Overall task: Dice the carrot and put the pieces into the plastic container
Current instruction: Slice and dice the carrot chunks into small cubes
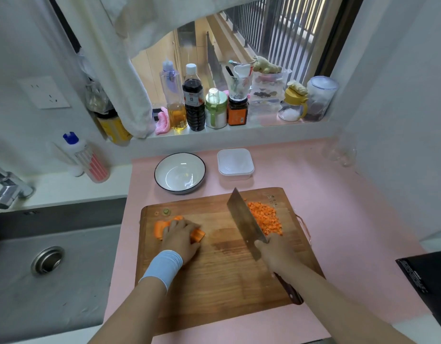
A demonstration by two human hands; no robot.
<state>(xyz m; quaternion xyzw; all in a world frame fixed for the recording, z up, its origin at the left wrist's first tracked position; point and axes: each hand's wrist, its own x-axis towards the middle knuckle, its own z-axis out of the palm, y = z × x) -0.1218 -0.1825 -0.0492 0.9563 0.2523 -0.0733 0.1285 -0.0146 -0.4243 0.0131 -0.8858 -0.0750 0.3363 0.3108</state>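
On the wooden cutting board (pixel 222 276), my left hand (pixel 179 235) grips a bundle of orange carrot strips (pixel 159 228) at the board's left side; cut ends stick out to the right of my fingers. My right hand (pixel 272 254) holds a cleaver (pixel 244 222) by its handle, with the blade raised over the middle of the board. Right of the blade lies a pile of diced carrot (pixel 265 217). The clear plastic container (pixel 235 164) stands behind the board on the pink mat and looks empty.
A white bowl with a dark rim (pixel 179 173) sits left of the container. The sink (pixel 48 264) and tap (pixel 8 188) are at the left. Bottles and jars (pixel 193 98) line the windowsill. A black appliance (pixel 427 281) is at the right edge.
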